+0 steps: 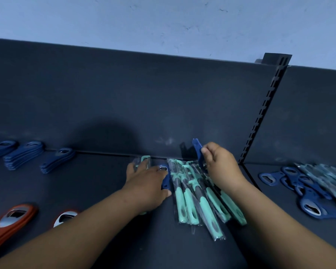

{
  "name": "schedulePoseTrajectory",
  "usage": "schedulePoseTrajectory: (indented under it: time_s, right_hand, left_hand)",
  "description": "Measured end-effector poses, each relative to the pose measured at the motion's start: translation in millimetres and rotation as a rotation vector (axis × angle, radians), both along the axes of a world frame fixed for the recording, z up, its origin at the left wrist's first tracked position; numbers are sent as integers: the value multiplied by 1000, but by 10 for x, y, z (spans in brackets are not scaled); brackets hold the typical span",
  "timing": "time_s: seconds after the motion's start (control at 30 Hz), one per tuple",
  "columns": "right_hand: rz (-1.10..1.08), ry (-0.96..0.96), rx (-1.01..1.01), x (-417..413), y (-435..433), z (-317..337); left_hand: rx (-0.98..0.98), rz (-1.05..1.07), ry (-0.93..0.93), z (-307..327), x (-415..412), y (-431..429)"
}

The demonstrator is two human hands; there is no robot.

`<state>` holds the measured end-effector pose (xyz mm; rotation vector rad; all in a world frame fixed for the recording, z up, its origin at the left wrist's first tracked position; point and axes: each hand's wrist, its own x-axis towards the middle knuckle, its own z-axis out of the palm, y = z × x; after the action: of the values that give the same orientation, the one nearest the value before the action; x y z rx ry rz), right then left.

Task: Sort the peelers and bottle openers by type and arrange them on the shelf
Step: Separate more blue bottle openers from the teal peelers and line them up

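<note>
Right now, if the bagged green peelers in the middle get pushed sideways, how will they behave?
The peelers would probably slide easily: glossy plastic sleeves on a smooth shelf. They overlap loosely, so they would likely skew apart, not move together. Handles look stiff; sleeve ends seem floppy.

Bare shelf (pixel 97 171) is open between the blue opener stacks (pixel 57 160) and the bagged peelers (pixel 200 199). Back panel (pixel 124 98) closes the rear; slotted upright (pixel 260 117) walls off the right bay, which is crowded by a mixed pile (pixel 308 187). Orange openers (pixel 12 218) block lower left.
</note>
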<state>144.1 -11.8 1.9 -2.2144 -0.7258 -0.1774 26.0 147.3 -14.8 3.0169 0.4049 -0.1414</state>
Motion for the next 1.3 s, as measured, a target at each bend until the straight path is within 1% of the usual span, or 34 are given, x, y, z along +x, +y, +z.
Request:
schedulePoseTrajectory:
  time_s: [0.13,0.23,0.33,0.37,0.47,0.53,0.57,0.6,0.63,0.67,0.7,0.77,0.93,1.0,1.07,1.13,1.23,1.3]
  right_hand:
    - [65,255,166,-67,62,54]
    - [103,492,274,-141,125,146]
    - [106,602,323,-186,173,208]
    - [110,612,337,-196,186,220]
    - [164,627,348,-234,228,245]
    - [257,642,335,-254,279,249]
    - [299,632,300,-260,306,247]
    - [328,606,256,-268,338,246]
    - [342,567,216,-270,371,242]
    - [342,521,189,-269,408,244]
    - [327,475,169,-264,443,243]
    - [289,403,139,-265,512,252]
    - [235,237,76,-338,692,258]
    - [219,214,53,-352,739,247]
    - [284,352,102,-344,762,231]
    - [363,491,167,-341,771,214]
    - [415,502,182,-352,801,210]
    - [423,521,223,-362,841,207]
  left_hand:
    - [26,-41,-68,-7,3,25]
    - [56,-46,-175,-9,-14,23]
    - [73,-41,-349,6,-5,76]
    - [38,-30,-411,10,2,111]
    - [-243,94,-581,38,5,231]
    - [-495,241,-639,84,10,300]
    - [-690,323,-660,117,16,313]
    - [-924,400,-669,163,11,303]
    - [-1155,468,-651,218,-3,274]
    - [-1346,515,-624,278,-35,244]
    - [-1464,539,-595,335,-68,219]
    - [-1554,545,-562,413,-127,178]
    - [-1554,557,-543,497,-236,151]
    - [-1529,565,-544,511,-270,170]
    - [-1495,573,-517,528,-310,207]
    - [-1420,561,-434,550,-353,257]
    - [-1233,425,-229,556,-388,323]
    - [-1137,366,-202,521,-387,351]
